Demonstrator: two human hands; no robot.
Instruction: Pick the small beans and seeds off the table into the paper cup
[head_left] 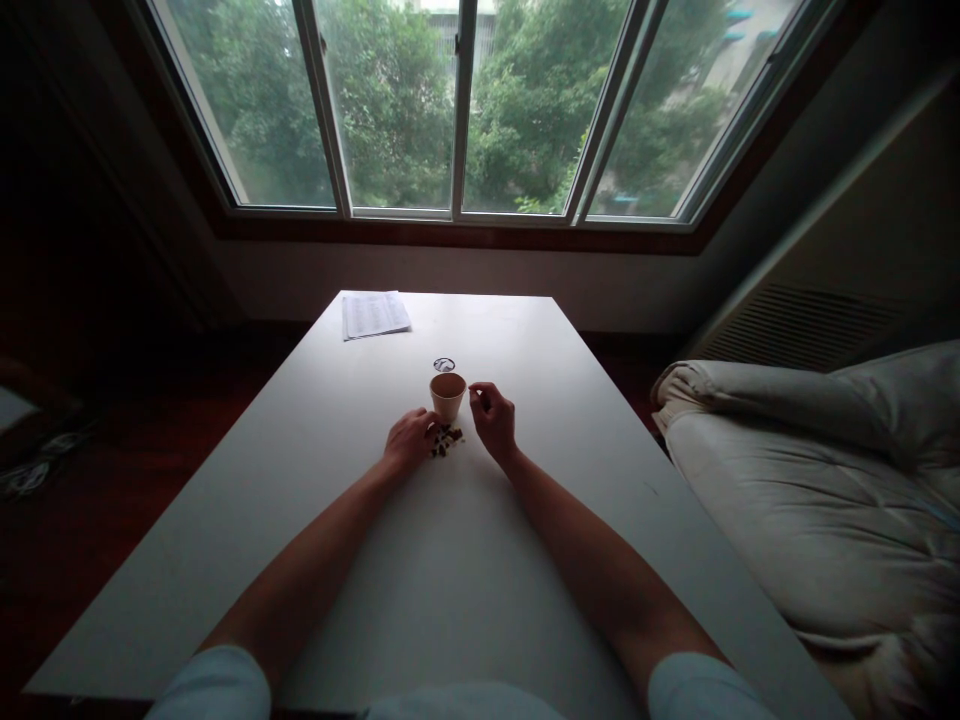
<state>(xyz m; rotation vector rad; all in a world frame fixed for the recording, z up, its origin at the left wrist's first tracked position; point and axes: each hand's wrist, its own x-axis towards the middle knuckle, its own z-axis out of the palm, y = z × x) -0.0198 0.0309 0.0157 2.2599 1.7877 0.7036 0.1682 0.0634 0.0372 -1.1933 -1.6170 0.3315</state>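
Because the paper cup point(448, 404) stands upright so close between both hands, I see a knock as the likeliest trouble. It sits on the white tabletop point(300, 450), nearer the far edge than the near one, about midway between the side edges. The right hand point(493, 418) has its fingers curled in, thumb and forefinger drawn together at the cup's right rim; whether they touch the rim or pinch a small piece, I cannot make out from here. A careless turn of that wrist could tip the cup, and its light paper wall would probably offer little resistance.

The left hand point(411, 436) rests with bent fingers at the left side of a pile of small dark and pale pieces point(445, 440), just by the cup's foot on the near side. I cannot tell whether it grips one. A sideways sweep there might scatter them towards the near edge or nudge the cup's base into the black-and-white disc point(444, 365) just beyond. The papers point(376, 314) at the far left corner seem safely apart.
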